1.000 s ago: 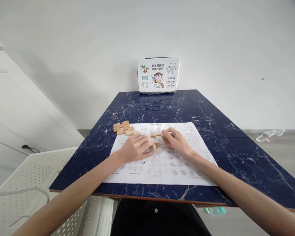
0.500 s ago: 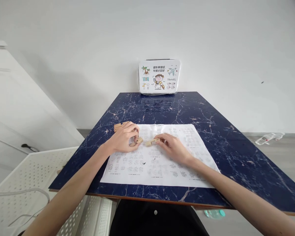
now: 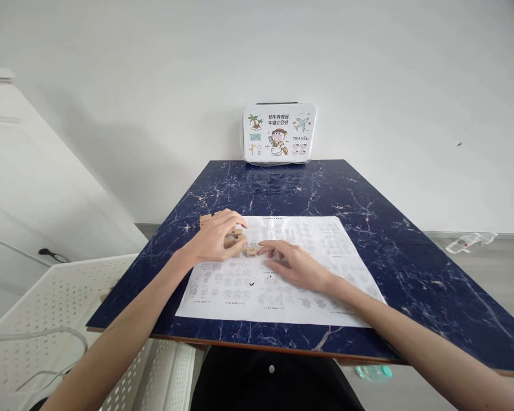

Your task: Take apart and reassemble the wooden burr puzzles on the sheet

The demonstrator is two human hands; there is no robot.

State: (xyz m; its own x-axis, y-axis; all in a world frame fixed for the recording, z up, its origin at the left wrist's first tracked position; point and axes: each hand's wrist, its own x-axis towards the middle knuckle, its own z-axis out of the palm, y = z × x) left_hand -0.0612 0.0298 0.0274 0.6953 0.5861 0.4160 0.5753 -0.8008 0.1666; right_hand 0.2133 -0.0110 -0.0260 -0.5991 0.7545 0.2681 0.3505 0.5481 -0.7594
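Observation:
My left hand (image 3: 217, 236) is over the left part of a printed paper sheet (image 3: 282, 311). Its thumb and fingers are apart around several small notched wooden blocks (image 3: 239, 233), which they partly cover. Closer to the middle of the sheet sits a short wooden block (image 3: 251, 252), just right of my left thumb. My right hand (image 3: 294, 265) rests on the paper with its fingers apart and nothing between them. Its index fingertip is close to that short block; whether they touch is unclear. Another wooden block (image 3: 205, 220) shows behind my left hand.
A blue marbled table (image 3: 308, 191) carries the sheet. At its far edge a white cartoon-printed case (image 3: 278, 134) stands against the wall. White perforated shelving (image 3: 72, 291) with cables is on the left. Plastic bottles (image 3: 465, 242) lie on the floor at right.
My right hand has let go of the notched block it held, and its fingers have spread. My left fingers have opened, and blocks now lie together beside the left thumb.

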